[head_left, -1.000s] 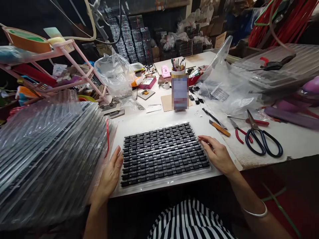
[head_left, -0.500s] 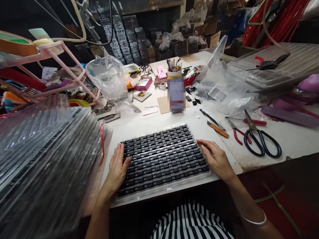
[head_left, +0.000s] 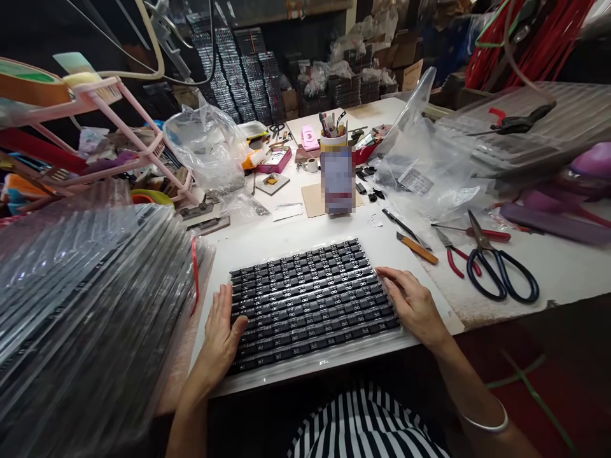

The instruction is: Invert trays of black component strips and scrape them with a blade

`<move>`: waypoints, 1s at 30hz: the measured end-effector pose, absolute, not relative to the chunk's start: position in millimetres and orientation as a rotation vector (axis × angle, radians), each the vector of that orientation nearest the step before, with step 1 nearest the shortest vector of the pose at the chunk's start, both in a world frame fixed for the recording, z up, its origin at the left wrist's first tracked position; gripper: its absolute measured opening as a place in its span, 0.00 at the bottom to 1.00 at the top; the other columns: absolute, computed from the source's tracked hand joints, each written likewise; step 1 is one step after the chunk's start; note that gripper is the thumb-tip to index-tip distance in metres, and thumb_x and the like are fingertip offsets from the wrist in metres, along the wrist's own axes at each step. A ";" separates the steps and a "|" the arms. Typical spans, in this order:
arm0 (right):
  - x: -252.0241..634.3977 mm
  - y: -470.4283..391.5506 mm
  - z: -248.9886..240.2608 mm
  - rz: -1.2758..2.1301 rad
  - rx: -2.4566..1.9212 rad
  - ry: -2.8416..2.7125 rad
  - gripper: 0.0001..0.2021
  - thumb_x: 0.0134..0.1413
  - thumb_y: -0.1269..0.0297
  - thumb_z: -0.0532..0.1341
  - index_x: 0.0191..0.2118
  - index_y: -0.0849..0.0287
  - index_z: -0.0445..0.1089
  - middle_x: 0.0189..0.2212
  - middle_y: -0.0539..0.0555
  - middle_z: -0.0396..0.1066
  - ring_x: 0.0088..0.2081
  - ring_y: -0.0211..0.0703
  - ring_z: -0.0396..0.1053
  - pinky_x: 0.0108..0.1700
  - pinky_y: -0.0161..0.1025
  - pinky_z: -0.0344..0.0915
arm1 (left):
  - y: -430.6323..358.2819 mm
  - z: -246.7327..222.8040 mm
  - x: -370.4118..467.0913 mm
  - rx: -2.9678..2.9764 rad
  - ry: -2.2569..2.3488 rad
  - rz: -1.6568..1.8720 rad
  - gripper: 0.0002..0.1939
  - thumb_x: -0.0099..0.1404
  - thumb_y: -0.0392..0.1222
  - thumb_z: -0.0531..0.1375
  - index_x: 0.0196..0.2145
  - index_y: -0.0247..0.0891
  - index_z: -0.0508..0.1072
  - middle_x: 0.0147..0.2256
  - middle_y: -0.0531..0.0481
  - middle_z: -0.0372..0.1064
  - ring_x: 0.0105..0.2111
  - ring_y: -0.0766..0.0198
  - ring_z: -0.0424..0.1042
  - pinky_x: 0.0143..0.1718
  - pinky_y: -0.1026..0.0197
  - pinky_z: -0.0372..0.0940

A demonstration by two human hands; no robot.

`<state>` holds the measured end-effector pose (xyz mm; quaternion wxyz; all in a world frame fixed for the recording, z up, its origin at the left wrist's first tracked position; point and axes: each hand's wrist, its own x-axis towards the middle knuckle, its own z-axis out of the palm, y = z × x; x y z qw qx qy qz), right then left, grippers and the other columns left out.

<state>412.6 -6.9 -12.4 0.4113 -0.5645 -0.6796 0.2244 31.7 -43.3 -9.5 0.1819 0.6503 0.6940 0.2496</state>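
Note:
A clear plastic tray (head_left: 324, 362) lies on a white board (head_left: 420, 254) in front of me, filled with rows of small black parts (head_left: 310, 299) that carry white markings. Along its left edge lies my left hand (head_left: 222, 331), open, fingers stretched forward and the thumb apart over the outermost parts. At the right edge, my right hand (head_left: 413, 305) has its fingers bent around the rim, thumb close to the parts. Some of its fingertips are hidden.
Stacked clear trays (head_left: 95, 318) stand close on the left. On the right lie scissors (head_left: 496, 267), red-handled pliers (head_left: 456, 254) and an orange-handled cutter (head_left: 417, 248). Farther back are a pen cup (head_left: 334, 140), plastic bags (head_left: 424, 165) and a pink rack (head_left: 138, 137).
My left hand has slid slightly left and down along the tray's edge, its thumb drawing back a little from the parts. My right hand and the tray look almost the same.

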 end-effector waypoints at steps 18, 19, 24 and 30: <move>419.2 -18.4 -20.9 0.511 -1.478 -1.698 0.14 0.61 0.57 0.54 0.48 0.53 0.70 0.44 0.54 0.72 0.45 0.46 0.70 0.49 0.46 0.66 | -111.5 -1.7 51.9 1.191 1.760 1.184 0.32 0.66 0.51 0.55 0.64 0.44 0.51 0.65 0.49 0.50 0.63 0.59 0.51 0.64 0.56 0.47; 418.5 -19.9 -20.7 0.498 -1.494 -1.689 0.14 0.60 0.57 0.54 0.47 0.53 0.71 0.43 0.54 0.72 0.45 0.47 0.70 0.45 0.44 0.68 | -110.7 -3.0 51.8 1.210 1.757 1.188 0.32 0.66 0.51 0.55 0.64 0.44 0.51 0.65 0.48 0.50 0.63 0.59 0.50 0.64 0.55 0.47; 414.2 -23.2 -18.6 0.484 -1.529 -1.661 0.14 0.59 0.56 0.55 0.47 0.52 0.71 0.44 0.55 0.72 0.45 0.48 0.70 0.25 0.36 0.66 | -100.6 -8.4 47.1 1.299 1.755 1.173 0.33 0.66 0.50 0.55 0.65 0.42 0.50 0.65 0.46 0.48 0.63 0.58 0.50 0.64 0.55 0.48; 416.9 -24.2 -23.6 0.578 -1.504 -1.611 0.14 0.60 0.56 0.55 0.48 0.52 0.70 0.45 0.54 0.73 0.46 0.47 0.71 0.44 0.43 0.70 | -102.5 -5.9 50.6 1.516 1.900 1.018 0.37 0.65 0.52 0.55 0.66 0.41 0.46 0.66 0.46 0.44 0.65 0.58 0.46 0.65 0.53 0.44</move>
